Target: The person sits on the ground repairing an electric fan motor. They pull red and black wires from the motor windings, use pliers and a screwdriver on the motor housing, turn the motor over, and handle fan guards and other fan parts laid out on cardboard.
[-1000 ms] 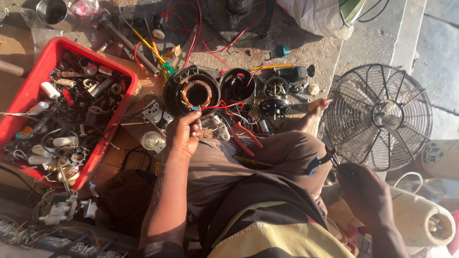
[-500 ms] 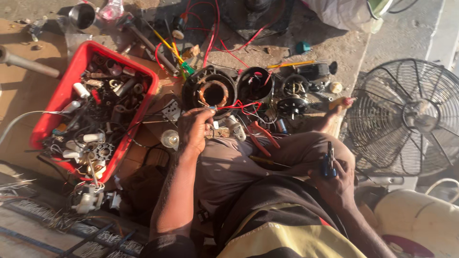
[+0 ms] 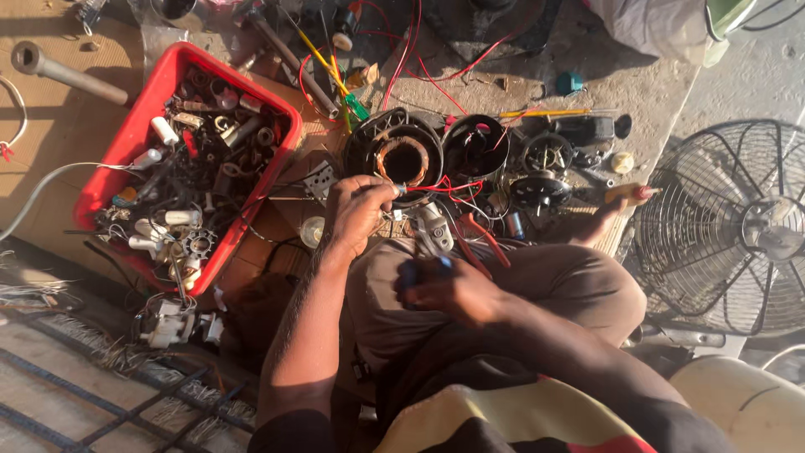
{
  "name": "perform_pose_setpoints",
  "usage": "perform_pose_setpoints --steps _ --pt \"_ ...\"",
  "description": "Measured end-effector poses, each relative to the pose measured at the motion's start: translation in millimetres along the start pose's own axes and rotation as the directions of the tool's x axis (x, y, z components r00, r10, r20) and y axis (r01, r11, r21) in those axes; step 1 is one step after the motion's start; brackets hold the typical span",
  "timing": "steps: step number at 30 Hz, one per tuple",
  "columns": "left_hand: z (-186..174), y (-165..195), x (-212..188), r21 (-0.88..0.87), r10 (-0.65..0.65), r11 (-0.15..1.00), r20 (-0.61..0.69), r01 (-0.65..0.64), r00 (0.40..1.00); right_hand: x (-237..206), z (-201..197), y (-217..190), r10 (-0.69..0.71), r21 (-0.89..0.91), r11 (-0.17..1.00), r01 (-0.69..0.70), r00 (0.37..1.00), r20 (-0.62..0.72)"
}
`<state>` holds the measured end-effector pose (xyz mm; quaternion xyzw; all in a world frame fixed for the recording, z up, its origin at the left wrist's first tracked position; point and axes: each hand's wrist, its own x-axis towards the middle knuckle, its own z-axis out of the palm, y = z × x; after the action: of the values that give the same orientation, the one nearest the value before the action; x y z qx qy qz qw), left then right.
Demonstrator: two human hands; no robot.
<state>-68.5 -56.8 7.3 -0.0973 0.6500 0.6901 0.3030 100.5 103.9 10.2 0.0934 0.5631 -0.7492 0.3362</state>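
Head view, the only view supplied: the person sits on the ground with knees bent, both bare hands working over the lap. The left hand [image 3: 359,210] is curled closed, its fingertips pinching thin red wires [image 3: 436,188] that run from the round black motor stator with copper winding [image 3: 401,158], which sits on the ground just beyond the hand. The right hand [image 3: 457,289] rests over the thigh, fingers wrapped closed around a small tool with dark blue handles [image 3: 422,270]; the tool's working end is hidden by the hand, so its kind cannot be confirmed, though it is probably a pair of pliers. Just right of the stator lies a round black motor housing [image 3: 475,144], and further right a black rotor assembly [image 3: 547,154]. A pair of red-handled pliers [image 3: 485,240] lies on the ground beside the knee. To the left, a red rectangular plastic tray [image 3: 134,138] holds a dense mix of small metal and white plastic parts. A grey metal pipe [image 3: 63,71] lies on brown cardboard at upper left. At the right edge a round wire fan guard [image 3: 738,222] lies flat, well apart from both hands. A yellow-handled screwdriver [image 3: 541,112] lies beyond the motor parts.
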Motion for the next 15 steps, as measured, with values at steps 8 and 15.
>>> perform_pose_setpoints --steps 8,15 --pt "1 11 -3 0.095 -0.004 0.995 0.035 0.001 0.999 53 29 -1 -0.051 0.703 0.708 0.071 0.997 -0.050" --pt "3 13 -4 0.124 0.066 0.990 0.049 -0.071 0.997 61 22 8 -0.091 0.737 0.667 0.106 0.994 -0.060"
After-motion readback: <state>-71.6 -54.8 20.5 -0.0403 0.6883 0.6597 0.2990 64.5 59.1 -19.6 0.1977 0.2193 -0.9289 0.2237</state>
